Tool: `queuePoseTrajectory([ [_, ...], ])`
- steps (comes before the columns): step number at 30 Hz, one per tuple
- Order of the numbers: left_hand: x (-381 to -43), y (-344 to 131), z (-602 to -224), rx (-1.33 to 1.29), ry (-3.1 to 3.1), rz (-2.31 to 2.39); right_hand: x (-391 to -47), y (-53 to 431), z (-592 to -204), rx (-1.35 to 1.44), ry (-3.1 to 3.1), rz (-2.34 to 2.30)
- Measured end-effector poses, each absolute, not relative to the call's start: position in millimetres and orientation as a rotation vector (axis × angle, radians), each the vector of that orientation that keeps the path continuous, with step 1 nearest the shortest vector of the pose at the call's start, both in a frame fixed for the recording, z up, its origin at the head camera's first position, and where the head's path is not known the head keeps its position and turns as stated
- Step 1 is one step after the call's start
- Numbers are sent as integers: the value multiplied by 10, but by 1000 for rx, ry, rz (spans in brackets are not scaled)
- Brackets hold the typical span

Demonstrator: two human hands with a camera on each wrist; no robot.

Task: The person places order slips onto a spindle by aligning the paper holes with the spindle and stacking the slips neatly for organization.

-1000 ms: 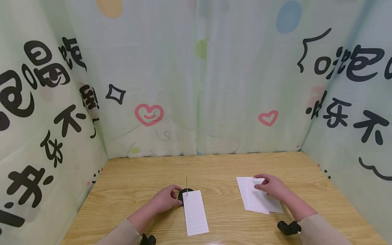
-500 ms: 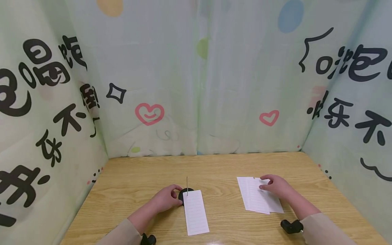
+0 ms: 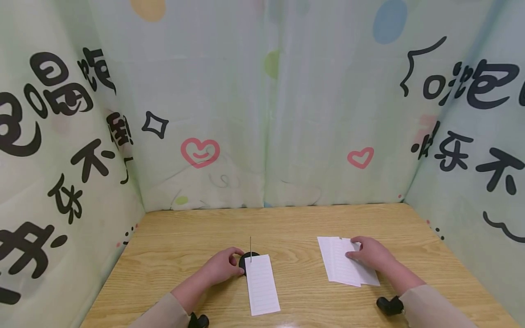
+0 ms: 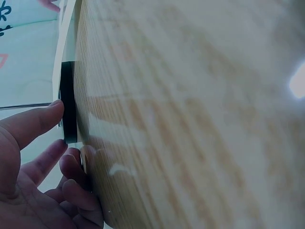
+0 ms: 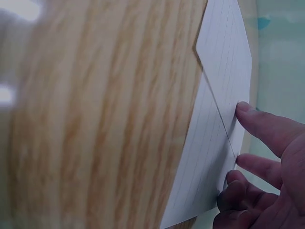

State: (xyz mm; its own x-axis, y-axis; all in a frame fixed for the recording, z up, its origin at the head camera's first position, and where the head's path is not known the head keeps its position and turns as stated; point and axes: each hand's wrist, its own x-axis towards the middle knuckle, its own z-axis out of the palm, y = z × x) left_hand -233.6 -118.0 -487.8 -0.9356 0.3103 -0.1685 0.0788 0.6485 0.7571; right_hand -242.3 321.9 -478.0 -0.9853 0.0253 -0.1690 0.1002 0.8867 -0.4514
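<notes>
A bill spike stands on the table, with a round black base (image 3: 243,263) and a thin upright metal pin (image 3: 250,243). A lined white slip (image 3: 262,284) is on the pin, its lower end reaching toward the near edge. My left hand (image 3: 221,266) holds the base from the left, thumb and index finger at its rim; the left wrist view shows the base's dark edge (image 4: 69,102) by the thumb. Farther right, overlapping lined sheets (image 3: 338,262) lie flat. My right hand (image 3: 371,252) touches their right side, thumb and index finger apart on the paper (image 5: 224,62).
The wooden table (image 3: 184,232) runs back to a pale printed curtain (image 3: 311,136), with more curtain on both sides. Black wrist-mounted devices (image 3: 389,305) sit below both hands.
My right hand has slid slightly right over the sheets, from near their top middle to their right side. The left hand, the spike and its slip stay in place.
</notes>
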Motion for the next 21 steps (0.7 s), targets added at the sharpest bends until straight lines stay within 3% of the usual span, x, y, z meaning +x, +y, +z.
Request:
queuePoseTrajectory([
  [21,-2325,-1169,-4852,295,2588,1155,-2441,3176,-4812,92,2912,-702],
])
